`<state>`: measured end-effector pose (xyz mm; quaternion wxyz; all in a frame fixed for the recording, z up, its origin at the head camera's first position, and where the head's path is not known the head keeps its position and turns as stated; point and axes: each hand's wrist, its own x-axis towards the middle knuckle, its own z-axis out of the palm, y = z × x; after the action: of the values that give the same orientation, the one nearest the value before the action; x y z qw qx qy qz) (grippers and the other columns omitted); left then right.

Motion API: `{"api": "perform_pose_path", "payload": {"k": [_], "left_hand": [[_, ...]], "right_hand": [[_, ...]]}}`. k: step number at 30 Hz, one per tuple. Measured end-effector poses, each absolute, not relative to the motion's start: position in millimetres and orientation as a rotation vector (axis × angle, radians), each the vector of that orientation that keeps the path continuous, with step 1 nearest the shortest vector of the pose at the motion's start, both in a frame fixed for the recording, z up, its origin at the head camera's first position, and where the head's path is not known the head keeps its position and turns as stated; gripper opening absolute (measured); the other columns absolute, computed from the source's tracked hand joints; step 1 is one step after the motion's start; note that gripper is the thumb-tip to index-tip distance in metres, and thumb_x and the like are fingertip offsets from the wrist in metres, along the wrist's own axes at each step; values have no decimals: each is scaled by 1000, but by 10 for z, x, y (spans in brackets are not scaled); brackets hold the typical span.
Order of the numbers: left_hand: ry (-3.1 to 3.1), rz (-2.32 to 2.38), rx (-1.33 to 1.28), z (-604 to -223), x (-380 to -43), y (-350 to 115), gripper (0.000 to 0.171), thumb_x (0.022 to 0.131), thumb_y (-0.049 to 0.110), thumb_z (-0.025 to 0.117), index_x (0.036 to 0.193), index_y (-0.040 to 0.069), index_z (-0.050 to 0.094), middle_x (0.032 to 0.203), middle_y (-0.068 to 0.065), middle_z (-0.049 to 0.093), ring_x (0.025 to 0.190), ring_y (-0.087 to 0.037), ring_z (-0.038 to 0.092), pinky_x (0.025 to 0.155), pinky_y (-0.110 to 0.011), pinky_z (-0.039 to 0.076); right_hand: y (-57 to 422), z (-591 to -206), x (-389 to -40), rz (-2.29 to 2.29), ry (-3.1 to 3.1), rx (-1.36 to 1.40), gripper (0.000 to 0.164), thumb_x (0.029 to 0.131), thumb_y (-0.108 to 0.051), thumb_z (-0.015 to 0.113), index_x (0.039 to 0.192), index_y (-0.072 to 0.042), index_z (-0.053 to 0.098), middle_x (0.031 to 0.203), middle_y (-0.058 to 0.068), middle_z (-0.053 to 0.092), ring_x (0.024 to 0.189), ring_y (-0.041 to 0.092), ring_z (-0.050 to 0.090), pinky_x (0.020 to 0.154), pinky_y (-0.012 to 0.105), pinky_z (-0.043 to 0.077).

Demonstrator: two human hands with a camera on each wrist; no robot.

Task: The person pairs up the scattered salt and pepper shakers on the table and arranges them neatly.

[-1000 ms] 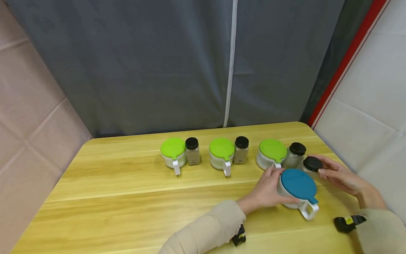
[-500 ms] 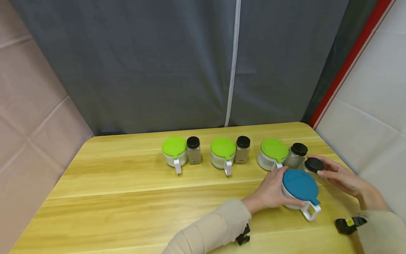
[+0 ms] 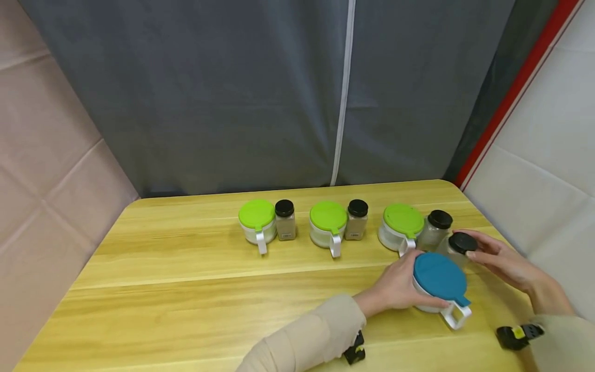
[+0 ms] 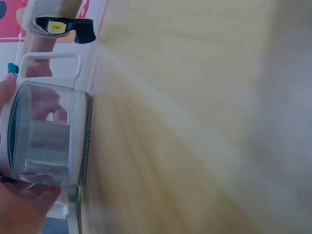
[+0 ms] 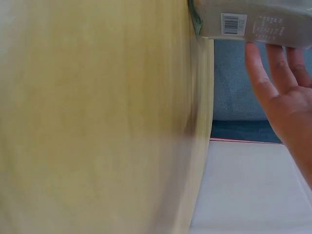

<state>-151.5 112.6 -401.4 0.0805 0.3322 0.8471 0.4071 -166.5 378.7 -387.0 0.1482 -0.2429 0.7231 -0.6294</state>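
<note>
blue-lidded pot (image 3: 440, 276) is upright, well over to the right
wooden table (image 3: 186, 310) spreads below, and whether the pot's base touches it i cannot tell; left hand (image 3: 398, 284) curls round the pot, thumb by its white handle (image 4: 51, 55); right hand (image 3: 506, 262) pinches one black-capped jar (image 3: 461, 244) just behind the pot; three green-lidded pots (image 3: 327, 222) stand in a row farther back; three other black-capped jars (image 3: 285, 219) stand one just right of each.

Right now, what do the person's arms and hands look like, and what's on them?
Both arms wear long beige fabric sleeves. At each cuff is a small black device; the right one has a yellow label. The left hand and right hand wear no gloves.
</note>
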Motion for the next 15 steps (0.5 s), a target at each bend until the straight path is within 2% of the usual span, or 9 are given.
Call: {"api": "perform_pose_path", "payload": {"k": [6, 15], "left_hand": [[2546, 1201, 992, -3993, -1483, 1050, 87, 63, 47, 74, 132, 19, 29, 118, 11, 42, 102, -2, 44, 78, -17, 39], [2595, 1133, 1022, -3902, -1444, 866, 91, 61, 48, 75, 134, 19, 28, 120, 10, 44, 104, -3, 44, 79, -16, 38]], "right_hand": [[3783, -3849, -1614, -1762, 2241, -612, 47, 92, 4, 38, 134, -16, 37, 121, -19, 45, 103, -4, 45, 78, 17, 42], [3752, -3834, -1583, -1616, 2427, -629, 47, 91, 5, 39, 136, -6, 32, 124, -21, 39, 104, -7, 42, 75, 16, 43]]}}
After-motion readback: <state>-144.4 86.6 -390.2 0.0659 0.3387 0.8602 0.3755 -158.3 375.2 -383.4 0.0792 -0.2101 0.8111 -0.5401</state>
